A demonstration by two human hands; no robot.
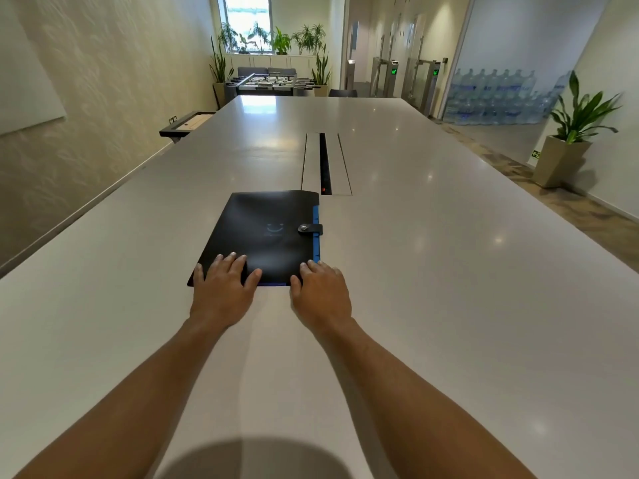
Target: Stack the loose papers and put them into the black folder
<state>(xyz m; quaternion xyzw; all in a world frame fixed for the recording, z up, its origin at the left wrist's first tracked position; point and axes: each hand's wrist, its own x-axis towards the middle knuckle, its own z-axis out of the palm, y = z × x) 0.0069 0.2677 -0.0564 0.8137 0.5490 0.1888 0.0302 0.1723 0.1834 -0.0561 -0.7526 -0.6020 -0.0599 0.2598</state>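
A black folder [266, 229] lies flat and closed on the long grey table [449, 271], its snap strap [310, 228] fastened over the right edge, where a blue inner edge shows. My left hand [221, 288] rests palm down on the folder's near left corner with fingers spread. My right hand [320, 292] lies flat at the near right corner, fingertips touching the folder's edge. No loose papers are in view.
A recessed cable slot [325, 164] runs along the table's middle just beyond the folder. A potted plant [567, 146] stands on the floor to the right. A foosball table [269, 83] and more plants sit at the far end.
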